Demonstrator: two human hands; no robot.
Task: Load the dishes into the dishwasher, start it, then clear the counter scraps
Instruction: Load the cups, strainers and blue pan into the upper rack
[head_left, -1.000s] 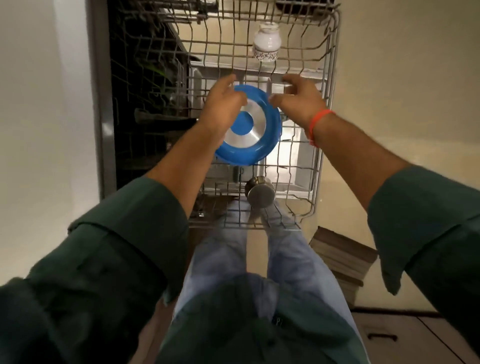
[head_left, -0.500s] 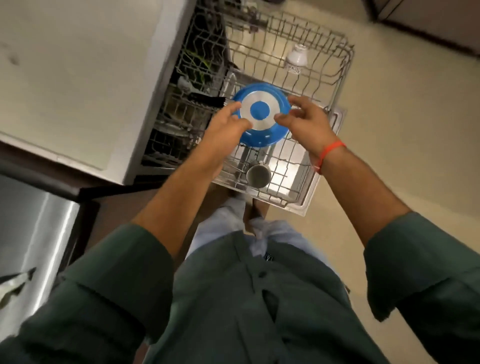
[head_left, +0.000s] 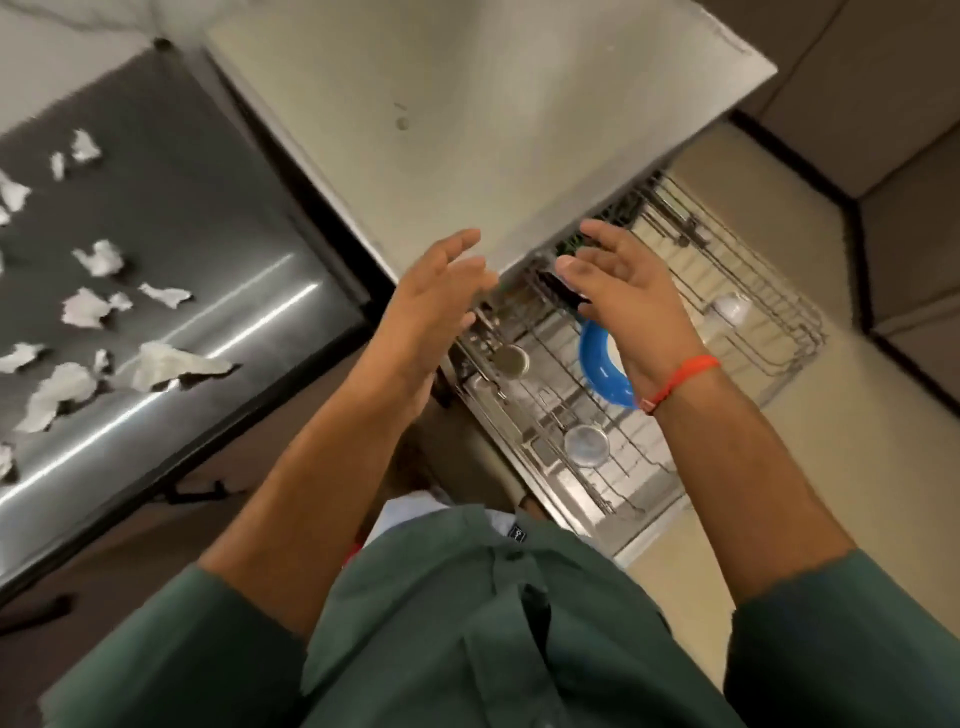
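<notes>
The wire dishwasher rack (head_left: 779, 332) is pulled out to the right of the pale counter. A blue plate (head_left: 597, 364) stands in it, mostly hidden behind my right hand (head_left: 623, 306). That hand hovers above the rack, fingers relaxed and empty. My left hand (head_left: 436, 301) is raised beside it, fingers straight, holding nothing. Two steel cups (head_left: 511, 358) (head_left: 587, 444) and a small white cup (head_left: 730, 309) also sit in the rack. Torn white paper scraps (head_left: 171, 366) lie scattered on the steel counter at left.
A pale countertop (head_left: 467, 104) overhangs the dishwasher opening. The steel counter (head_left: 218, 249) runs along the left. Beige floor (head_left: 810, 467) lies right of the rack, with dark cabinet fronts (head_left: 909, 234) beyond it.
Both hands let go of the blue plate, which now stands in the rack, and lifted away. The view swung left, bringing the steel counter with scraps into sight.
</notes>
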